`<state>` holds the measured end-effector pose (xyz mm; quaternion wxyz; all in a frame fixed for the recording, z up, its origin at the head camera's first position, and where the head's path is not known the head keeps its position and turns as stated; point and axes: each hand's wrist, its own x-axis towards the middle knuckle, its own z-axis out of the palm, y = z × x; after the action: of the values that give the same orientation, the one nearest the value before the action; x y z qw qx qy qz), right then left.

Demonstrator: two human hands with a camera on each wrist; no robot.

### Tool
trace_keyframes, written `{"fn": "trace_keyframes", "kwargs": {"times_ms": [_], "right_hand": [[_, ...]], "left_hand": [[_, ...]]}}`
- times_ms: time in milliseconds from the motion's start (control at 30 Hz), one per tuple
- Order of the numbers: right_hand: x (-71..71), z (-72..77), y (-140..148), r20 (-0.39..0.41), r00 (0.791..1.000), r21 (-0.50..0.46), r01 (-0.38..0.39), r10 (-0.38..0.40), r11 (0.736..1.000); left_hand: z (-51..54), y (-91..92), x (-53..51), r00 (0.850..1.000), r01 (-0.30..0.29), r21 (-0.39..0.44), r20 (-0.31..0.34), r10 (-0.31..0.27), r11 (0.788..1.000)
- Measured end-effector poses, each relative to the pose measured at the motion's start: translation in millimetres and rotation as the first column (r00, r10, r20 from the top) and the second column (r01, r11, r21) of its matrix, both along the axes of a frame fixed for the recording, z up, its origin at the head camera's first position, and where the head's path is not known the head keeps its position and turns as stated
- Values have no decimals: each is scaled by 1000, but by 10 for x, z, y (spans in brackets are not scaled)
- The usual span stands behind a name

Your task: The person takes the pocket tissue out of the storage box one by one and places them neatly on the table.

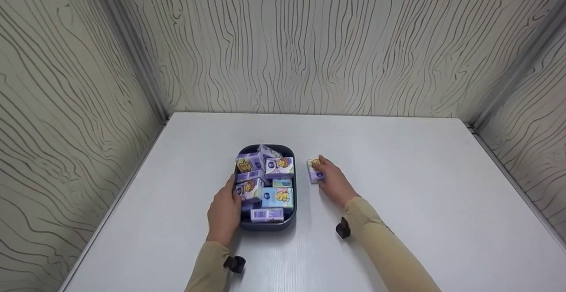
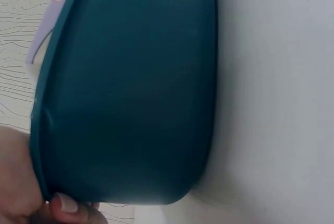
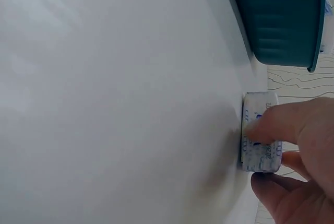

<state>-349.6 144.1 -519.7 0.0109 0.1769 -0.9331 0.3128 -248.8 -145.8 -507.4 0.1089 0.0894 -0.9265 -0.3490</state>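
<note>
A dark teal bin (image 1: 269, 226) full of small printed boxes stands on the white table. My left hand (image 1: 224, 214) grips the bin's left rim; the left wrist view shows a fingertip (image 2: 68, 203) curled at the rim, close to one end of the bin. To the right of the bin, my right hand (image 1: 334, 183) pinches a small purple-and-white printed box (image 1: 315, 176) at table level. In the right wrist view this box (image 3: 261, 156) turns a white side with blue print to the camera, thumb and fingers around it. Whether it touches the tabletop, I cannot tell.
Inside the bin several boxes lie jumbled, among them a light-blue one (image 1: 272, 198) and a purple one (image 1: 267, 214) near the front. Some poke above the rim. Wood-grain panels (image 1: 283, 44) enclose the white table (image 1: 398, 159) at the back and sides.
</note>
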Motion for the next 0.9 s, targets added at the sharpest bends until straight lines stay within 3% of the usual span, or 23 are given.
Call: {"fn": "trace_keyframes", "kwargs": {"times_ms": [600, 900], "right_hand": [[17, 58, -51, 12, 999, 8, 38, -38, 999], [129, 190, -155, -140, 990, -94, 15, -28, 995]], "left_hand": [[-9, 10, -1, 1000, 5, 8, 7, -5, 1000], [-6, 1, 9, 1000, 0, -23, -19, -1, 1000]]}}
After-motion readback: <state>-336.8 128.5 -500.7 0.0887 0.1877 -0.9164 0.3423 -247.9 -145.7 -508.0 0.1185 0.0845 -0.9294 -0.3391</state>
